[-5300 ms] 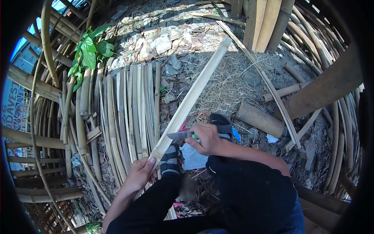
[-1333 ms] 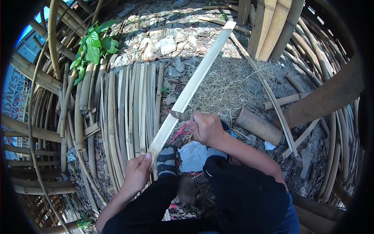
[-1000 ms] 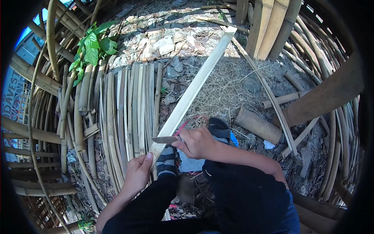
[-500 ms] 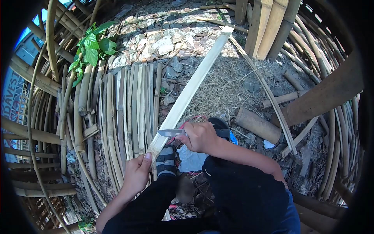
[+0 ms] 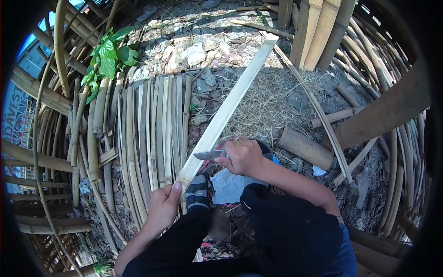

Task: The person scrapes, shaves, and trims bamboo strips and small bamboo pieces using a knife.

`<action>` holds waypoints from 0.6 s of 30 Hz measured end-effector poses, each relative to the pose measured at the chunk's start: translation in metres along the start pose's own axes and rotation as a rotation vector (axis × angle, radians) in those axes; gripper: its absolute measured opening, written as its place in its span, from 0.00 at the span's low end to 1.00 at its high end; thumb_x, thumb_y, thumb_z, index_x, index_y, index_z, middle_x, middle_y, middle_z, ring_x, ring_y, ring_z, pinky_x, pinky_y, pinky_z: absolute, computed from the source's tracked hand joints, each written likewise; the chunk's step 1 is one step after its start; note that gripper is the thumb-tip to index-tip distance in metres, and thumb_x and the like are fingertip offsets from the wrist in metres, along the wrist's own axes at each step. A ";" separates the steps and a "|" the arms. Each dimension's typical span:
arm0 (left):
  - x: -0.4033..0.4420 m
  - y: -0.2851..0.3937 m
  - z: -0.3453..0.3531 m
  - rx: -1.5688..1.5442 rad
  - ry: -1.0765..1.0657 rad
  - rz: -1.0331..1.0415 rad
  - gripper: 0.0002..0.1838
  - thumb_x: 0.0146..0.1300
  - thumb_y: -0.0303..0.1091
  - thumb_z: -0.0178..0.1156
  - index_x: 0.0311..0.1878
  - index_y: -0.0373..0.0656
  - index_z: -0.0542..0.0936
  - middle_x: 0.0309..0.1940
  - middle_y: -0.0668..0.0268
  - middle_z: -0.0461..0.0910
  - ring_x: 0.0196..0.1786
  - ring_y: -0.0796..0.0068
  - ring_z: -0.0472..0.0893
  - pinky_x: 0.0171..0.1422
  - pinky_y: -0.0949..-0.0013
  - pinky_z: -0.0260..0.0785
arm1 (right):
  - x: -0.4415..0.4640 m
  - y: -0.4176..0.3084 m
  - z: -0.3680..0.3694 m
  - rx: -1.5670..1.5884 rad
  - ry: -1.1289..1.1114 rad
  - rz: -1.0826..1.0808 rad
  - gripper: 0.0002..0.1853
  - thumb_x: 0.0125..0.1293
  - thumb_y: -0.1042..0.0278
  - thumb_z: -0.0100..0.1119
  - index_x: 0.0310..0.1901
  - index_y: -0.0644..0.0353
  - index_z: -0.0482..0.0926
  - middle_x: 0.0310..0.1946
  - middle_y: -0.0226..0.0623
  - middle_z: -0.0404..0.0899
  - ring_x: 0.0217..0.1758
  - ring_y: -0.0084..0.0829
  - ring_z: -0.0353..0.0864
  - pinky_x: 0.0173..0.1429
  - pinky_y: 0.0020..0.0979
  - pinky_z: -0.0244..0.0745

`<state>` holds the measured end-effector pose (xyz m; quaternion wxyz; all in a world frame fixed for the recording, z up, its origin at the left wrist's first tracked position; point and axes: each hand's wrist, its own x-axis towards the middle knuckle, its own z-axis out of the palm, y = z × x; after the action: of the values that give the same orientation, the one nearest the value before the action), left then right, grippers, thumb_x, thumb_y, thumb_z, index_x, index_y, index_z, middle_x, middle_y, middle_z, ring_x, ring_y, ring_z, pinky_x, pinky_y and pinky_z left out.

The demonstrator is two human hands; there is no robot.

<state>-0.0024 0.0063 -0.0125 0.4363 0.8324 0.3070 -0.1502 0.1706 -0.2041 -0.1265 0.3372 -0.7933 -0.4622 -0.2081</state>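
Bamboo strip runs slantwise up the middle of my head view, its near end in the left hand, its far end off towards the upper right, over sunlit stones. I have that left hand clasped round the near end, thumb on the pale upper face, though how much of the strip continues beneath the palm I cannot tell. My right hand is clenched around the handle of a knife, just to the right of the strip.

What matters to me is the crossing: the blade points leftward over the strip, a little beyond the left thumb, while the strip's long axis leads up and to the right from there. Left is the nearer hand, grasping the strip itself; the right reaches it only through the blade (whether the edge bites or merely hovers, I cannot make out from my distant seat).

Left of the strip, a row of slats lies side by side. Below the knife, a strapped sandal sits beside a white sheet. Further right, well apart from the strip, lies a short bamboo tube.
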 end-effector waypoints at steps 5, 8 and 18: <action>0.001 -0.001 -0.001 -0.017 -0.008 -0.001 0.31 0.79 0.52 0.49 0.27 0.33 0.78 0.13 0.67 0.70 0.18 0.78 0.71 0.26 0.65 0.62 | 0.001 0.004 -0.003 0.019 0.022 0.026 0.24 0.69 0.47 0.60 0.26 0.60 0.72 0.15 0.37 0.73 0.17 0.40 0.79 0.21 0.38 0.73; 0.002 -0.003 -0.001 -0.023 -0.008 0.010 0.31 0.79 0.52 0.49 0.27 0.34 0.78 0.13 0.67 0.69 0.18 0.79 0.70 0.26 0.65 0.61 | -0.002 0.010 0.002 -0.008 0.021 0.036 0.27 0.69 0.43 0.60 0.22 0.57 0.72 0.15 0.38 0.75 0.16 0.39 0.80 0.19 0.38 0.74; 0.006 -0.012 0.000 -0.061 -0.001 0.051 0.30 0.79 0.51 0.49 0.26 0.36 0.77 0.13 0.69 0.69 0.16 0.79 0.68 0.23 0.67 0.59 | 0.001 0.023 -0.006 -0.039 0.021 0.033 0.26 0.71 0.44 0.58 0.25 0.58 0.73 0.13 0.40 0.74 0.16 0.42 0.80 0.20 0.40 0.74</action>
<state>-0.0059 0.0136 -0.0233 0.4653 0.8261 0.2901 -0.1301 0.1906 -0.2158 -0.1295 0.3301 -0.8051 -0.4411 -0.2198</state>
